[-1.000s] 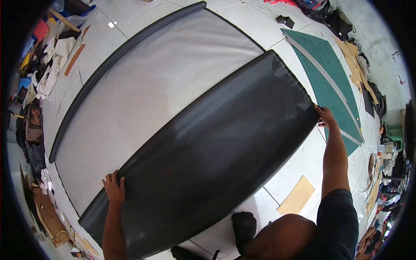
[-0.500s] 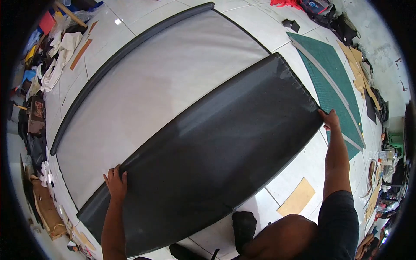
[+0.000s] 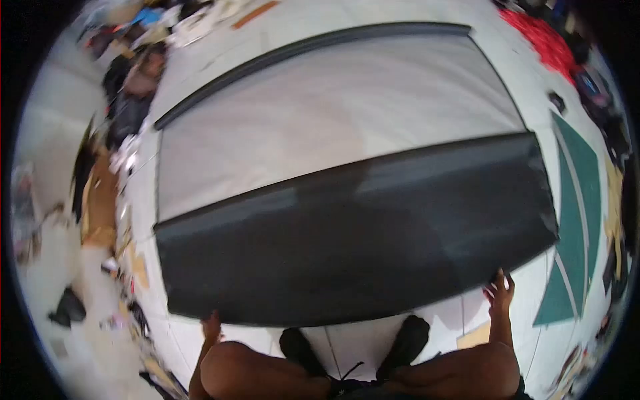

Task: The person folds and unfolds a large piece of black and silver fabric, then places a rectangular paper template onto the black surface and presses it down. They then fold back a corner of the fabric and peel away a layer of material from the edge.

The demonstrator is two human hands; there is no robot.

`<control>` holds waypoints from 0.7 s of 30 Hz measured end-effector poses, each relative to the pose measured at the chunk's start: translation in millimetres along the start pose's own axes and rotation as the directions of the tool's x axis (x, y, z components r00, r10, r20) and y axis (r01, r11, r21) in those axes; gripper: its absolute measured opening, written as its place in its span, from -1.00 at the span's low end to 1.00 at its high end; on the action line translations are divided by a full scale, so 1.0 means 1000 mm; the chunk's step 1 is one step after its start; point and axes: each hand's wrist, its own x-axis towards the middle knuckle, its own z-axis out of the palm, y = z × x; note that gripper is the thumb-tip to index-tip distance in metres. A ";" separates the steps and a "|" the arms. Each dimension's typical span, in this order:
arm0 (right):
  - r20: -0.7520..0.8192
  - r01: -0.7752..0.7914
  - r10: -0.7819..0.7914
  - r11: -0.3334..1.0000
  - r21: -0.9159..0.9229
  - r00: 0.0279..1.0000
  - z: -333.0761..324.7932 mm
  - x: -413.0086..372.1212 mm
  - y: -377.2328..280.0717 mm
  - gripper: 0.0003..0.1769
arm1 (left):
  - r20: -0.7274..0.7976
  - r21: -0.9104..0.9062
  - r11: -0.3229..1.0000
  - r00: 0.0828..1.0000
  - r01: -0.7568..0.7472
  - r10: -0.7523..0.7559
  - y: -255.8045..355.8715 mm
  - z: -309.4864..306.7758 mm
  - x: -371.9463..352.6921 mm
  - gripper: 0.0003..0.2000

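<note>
A large sheet of black material (image 3: 360, 233) lies folded back over its pale grey side (image 3: 267, 153) on the floor. A rolled dark edge (image 3: 313, 43) runs along its far side. My left hand (image 3: 211, 328), blurred, is at the sheet's near left edge, fingers closed at the border. My right hand (image 3: 500, 293) is at the near right edge, its fingers spread and one fingertip touching the border. What lies under the fold is hidden.
A green cutting mat (image 3: 579, 180) with long metal rulers lies at the right. Red material (image 3: 543, 40) is at the upper right. Cardboard (image 3: 100, 200) and heaped scraps line the left side. My feet (image 3: 407, 343) stand close to the sheet's near edge.
My left hand has moved from the fold line to the near edge. My right hand has left the right corner and moved along the near edge. The view has turned and shifted.
</note>
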 end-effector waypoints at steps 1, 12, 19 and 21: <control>0.013 0.023 -0.024 0.997 0.077 1.000 0.002 0.004 0.013 -0.16 | 0.282 -0.154 0.939 0.925 0.306 -0.255 -0.016 -0.004 -0.008 -0.16; 0.193 0.175 -0.233 0.945 0.277 0.953 -0.068 0.201 0.002 -0.46 | -0.133 -0.577 0.814 0.991 -0.062 -0.019 -0.085 0.035 0.082 -0.65; 0.058 0.144 -0.168 0.946 0.290 0.984 -0.092 0.085 -0.020 -0.57 | -0.008 -0.807 0.567 0.956 0.167 -0.293 -0.150 0.057 0.086 -0.70; 0.076 0.168 -0.198 0.941 0.294 0.977 -0.110 0.068 -0.015 -0.57 | 0.062 -0.843 0.492 0.948 0.217 -0.313 -0.165 0.043 0.048 -0.70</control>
